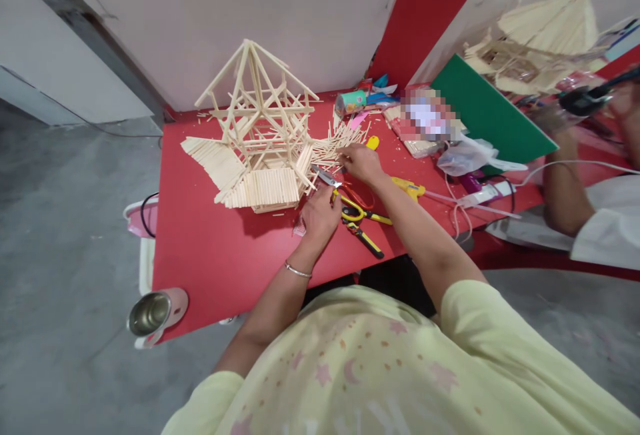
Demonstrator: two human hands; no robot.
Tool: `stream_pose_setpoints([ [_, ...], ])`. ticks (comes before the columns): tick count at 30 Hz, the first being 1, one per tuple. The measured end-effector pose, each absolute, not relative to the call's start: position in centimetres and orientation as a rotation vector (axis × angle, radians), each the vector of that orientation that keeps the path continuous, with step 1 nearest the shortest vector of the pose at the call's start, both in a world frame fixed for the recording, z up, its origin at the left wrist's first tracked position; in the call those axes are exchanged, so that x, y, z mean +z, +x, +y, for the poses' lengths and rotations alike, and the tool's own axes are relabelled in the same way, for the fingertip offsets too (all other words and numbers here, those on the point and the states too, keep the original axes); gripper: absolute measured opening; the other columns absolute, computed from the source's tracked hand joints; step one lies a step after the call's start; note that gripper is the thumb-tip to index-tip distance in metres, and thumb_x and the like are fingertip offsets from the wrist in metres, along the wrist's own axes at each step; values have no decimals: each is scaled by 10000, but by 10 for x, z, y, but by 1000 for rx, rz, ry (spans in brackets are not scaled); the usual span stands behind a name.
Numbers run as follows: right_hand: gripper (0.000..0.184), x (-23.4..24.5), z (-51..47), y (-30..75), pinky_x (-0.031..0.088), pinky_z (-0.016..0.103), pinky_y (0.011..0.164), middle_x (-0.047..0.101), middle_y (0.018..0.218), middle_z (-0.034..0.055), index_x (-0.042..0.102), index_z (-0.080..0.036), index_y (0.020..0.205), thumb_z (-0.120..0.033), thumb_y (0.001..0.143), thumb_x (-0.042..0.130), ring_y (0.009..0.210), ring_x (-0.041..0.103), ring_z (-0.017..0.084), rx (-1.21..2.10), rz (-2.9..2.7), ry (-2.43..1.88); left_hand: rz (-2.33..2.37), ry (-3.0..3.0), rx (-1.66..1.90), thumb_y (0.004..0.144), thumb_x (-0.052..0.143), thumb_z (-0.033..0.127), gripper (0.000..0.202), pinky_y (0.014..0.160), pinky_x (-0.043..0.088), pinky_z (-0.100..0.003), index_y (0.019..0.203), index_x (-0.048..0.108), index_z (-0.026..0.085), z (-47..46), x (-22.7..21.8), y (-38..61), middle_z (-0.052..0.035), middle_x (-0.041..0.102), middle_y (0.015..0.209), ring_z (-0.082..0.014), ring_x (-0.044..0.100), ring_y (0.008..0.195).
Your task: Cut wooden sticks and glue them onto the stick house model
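A pavilion-like model of thin wooden sticks stands on the red table, with an open-framed peaked roof and stick-covered panels at its lower left and front. My left hand is beside its right front corner, fingers curled; what they hold, if anything, is hidden. Farther right, my right hand reaches to the edge of a heap of loose sticks, its fingers bent together and their tips hard to see. Between both hands lie red-handled scissors, yellow-and-black scissors and a yellow-and-black handled tool.
A yellow glue gun lies right of my right forearm. Behind it are a plastic bag and a leaning green board. A metal cup is at the table's near left corner. At right, another person's arm is beside another stick model.
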State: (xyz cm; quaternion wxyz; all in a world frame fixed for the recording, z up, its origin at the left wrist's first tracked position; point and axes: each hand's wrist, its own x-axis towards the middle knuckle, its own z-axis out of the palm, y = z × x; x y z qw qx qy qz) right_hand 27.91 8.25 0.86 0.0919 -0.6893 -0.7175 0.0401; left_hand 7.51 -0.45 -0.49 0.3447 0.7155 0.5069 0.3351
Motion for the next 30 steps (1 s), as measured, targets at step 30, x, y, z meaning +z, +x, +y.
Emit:
stream_pose_setpoints([
  [30, 292, 41, 82, 265, 469, 261, 664, 714, 788, 19, 640, -156, 1158, -356, 955, 572, 690, 639, 154, 754, -1886, -1584, 1324, 1678, 987, 916, 626, 241, 205, 892, 505, -334, 1068, 763, 229, -3, -8, 81, -65, 780, 1013, -225, 695, 939],
])
